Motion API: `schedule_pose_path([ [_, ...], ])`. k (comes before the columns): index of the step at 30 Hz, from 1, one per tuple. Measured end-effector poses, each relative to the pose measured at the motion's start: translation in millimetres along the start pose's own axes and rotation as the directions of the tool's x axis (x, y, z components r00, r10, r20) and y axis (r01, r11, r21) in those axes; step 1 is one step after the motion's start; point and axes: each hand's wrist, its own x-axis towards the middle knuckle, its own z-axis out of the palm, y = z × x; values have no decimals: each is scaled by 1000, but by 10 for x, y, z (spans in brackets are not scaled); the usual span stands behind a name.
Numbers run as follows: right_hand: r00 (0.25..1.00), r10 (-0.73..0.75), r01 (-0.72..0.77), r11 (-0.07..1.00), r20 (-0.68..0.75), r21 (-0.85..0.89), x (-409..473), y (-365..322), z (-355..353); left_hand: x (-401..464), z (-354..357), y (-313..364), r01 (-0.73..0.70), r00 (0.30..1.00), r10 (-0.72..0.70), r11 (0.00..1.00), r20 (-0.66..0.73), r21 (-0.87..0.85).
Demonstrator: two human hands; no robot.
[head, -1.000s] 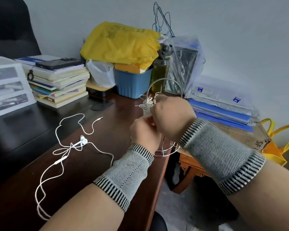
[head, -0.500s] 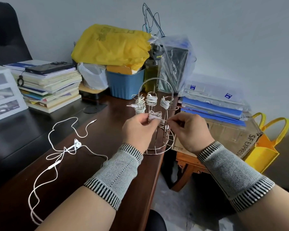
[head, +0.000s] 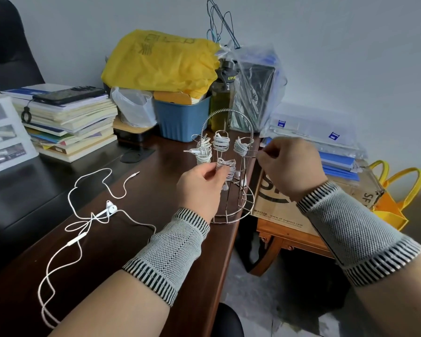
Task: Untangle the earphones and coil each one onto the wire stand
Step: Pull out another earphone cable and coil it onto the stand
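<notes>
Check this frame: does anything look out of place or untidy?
One earphone lies loose and looped on the desk, not yet coiled. On the wire stand, a plug juts sideways from the left coil, and the lower coil's earbuds dangle. Nothing looks damaged.

— What sort of room was this?
— An office, or a home study: a dark wooden desk (head: 136, 239) against a plain wall, a black chair (head: 7, 45), a stack of books (head: 68, 122) with a phone (head: 68, 94) on top.
— Tidy?
— No; folders (head: 336, 161), a courier box (head: 277, 210) (printed lettering), bags piled behind
</notes>
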Motion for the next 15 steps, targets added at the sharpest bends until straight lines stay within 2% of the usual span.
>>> schedule_pose_path([
  [2,998,-54,55,996,19,-77,143,-150,8,-7,3,-11,3,1000,-3,1000,10,-14],
  [5,988,-39,62,986,147,-156,332,-321,131,-32,21,-8,38,998,-35,998,54,-57],
  [10,944,-29,73,990,327,-123,415,-617,280,-34,48,24,77,996,-74,995,48,-56],
  [15,896,-313,407,862,315,-302,112,-760,188,-45,3,24,116,993,-116,993,-1,22],
])
